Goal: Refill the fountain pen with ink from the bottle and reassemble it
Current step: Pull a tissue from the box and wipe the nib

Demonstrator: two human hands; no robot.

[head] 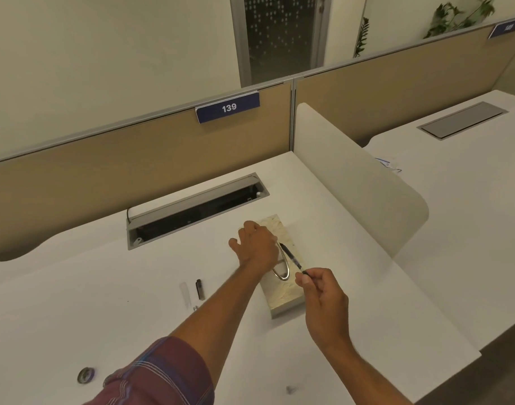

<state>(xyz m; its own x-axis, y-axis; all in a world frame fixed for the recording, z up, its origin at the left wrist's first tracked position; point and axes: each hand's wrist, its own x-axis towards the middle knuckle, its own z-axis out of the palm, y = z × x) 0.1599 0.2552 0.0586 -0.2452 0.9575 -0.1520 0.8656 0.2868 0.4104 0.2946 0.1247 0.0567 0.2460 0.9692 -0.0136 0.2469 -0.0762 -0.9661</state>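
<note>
A blue sign (227,107) tops the tan partition (133,153).

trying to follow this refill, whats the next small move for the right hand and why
Probably draw the pen section back out. The right hand pinches its rear end, tip angled down beside the left hand on the box; the barrel and cap lie apart on the desk.

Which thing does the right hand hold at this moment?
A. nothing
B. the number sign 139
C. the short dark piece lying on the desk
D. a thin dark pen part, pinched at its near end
D: the right hand pinches the near end of the thin dark pen part, which points toward the left hand over the tissue box.
</note>
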